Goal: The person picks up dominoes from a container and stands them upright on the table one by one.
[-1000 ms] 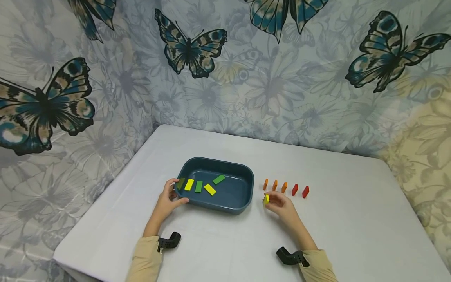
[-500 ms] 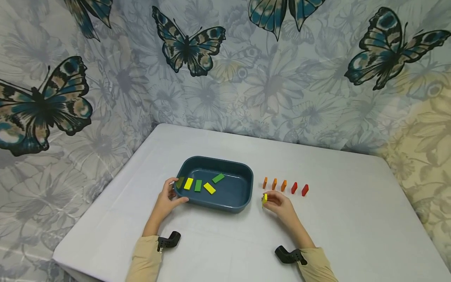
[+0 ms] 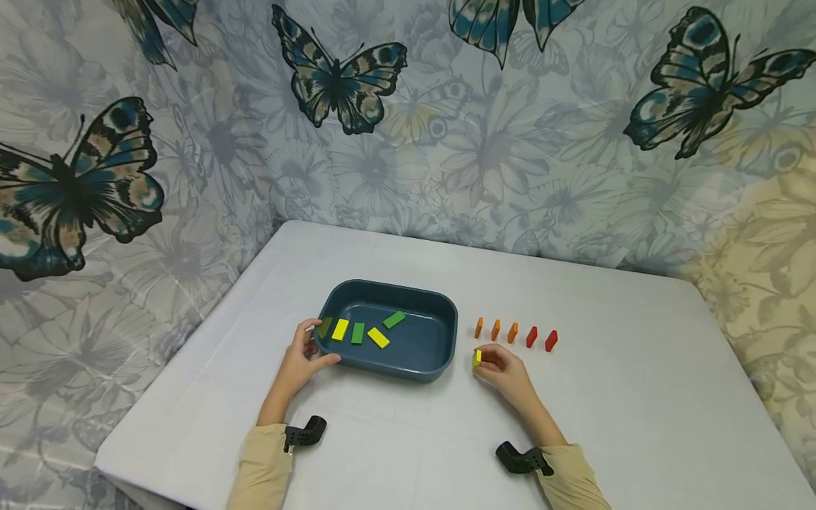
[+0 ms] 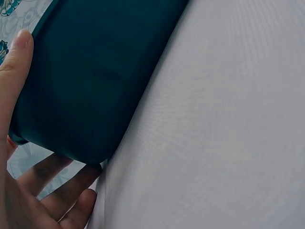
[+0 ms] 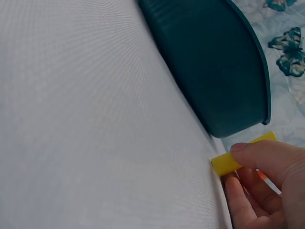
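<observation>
In the head view my left hand (image 3: 301,360) holds the left end of a dark teal dish (image 3: 408,369), thumb on its near side and fingers round the end. The left wrist view shows the thumb (image 4: 21,52) against the dish's side. Just right of the dish, my right hand (image 3: 506,372) pinches a yellow domino block (image 5: 224,164) between thumb and fingers. Its lower end is right at the tabletop in the right wrist view. Inside the dish lie yellow blocks (image 3: 341,329) and green blocks (image 3: 358,333), one of them shadowed by the left wall.
Behind the right hand, three orange blocks (image 3: 496,329) and two red blocks (image 3: 532,337) stand on edge in a row, spaced apart. Everything is on a white-covered table (image 3: 637,397). A butterfly-patterned wall covering (image 3: 497,149) rises behind the table's far edge.
The right hand has shifted very slightly left with the yellow domino block, which is turned a little more edge-on. The left hand stays at the dish. The whole view has drifted slightly.
</observation>
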### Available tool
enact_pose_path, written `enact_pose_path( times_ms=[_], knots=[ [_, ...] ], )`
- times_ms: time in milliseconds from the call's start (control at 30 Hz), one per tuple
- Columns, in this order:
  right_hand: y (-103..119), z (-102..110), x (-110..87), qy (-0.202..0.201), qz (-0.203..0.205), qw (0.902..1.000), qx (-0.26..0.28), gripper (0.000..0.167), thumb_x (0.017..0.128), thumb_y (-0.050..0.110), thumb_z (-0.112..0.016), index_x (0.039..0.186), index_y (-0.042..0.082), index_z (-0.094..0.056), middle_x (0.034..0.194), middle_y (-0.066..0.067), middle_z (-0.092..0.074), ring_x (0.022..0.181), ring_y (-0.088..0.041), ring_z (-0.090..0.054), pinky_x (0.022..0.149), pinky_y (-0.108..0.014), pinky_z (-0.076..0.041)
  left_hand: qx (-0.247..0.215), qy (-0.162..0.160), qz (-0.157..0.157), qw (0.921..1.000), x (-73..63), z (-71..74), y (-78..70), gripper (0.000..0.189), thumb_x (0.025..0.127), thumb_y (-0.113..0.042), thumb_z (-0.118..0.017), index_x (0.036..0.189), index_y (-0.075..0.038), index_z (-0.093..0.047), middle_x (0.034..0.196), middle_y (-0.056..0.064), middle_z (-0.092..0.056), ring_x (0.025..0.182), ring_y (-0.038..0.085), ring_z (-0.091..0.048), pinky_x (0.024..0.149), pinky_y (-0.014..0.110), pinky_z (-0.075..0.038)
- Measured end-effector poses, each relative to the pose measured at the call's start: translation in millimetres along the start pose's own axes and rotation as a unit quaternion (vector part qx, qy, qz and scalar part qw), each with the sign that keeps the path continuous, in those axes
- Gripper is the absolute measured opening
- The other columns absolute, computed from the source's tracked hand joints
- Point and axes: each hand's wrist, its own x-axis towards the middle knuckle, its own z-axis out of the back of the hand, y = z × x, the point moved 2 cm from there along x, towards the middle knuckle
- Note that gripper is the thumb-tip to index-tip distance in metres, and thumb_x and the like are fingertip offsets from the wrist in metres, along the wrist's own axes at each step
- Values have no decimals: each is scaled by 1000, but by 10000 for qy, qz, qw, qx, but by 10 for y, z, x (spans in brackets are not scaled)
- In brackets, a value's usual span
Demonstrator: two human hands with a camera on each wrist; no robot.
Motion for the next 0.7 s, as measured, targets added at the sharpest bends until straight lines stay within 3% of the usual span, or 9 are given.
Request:
enact_pose_path(
  times_ms=[533, 700],
  knots=[
    [-11, -24, -23, 24, -96, 9998, -181, 36, 75, -5, -68, 108, -9, -53, 99, -18, -55, 89, -24, -54, 78, -22, -45, 48, -6, 30, 10000, -25, 16, -18, 70, 71, -3, -74, 127, 2, -32, 120, 32, -46, 92, 38, -50, 81, 53, -38],
    [129, -10, -29, 91, -159, 9997, -132, 38, 75, -8, -66, 109, -11, -51, 99, -19, -54, 90, -28, -52, 80, -27, -45, -43, -2, -4, 10000, -5, 0, -5, 71, 71, -3, -74, 127, 3, -32, 119, 31, -47, 90, 36, -49, 80, 52, -37]
  ],
)
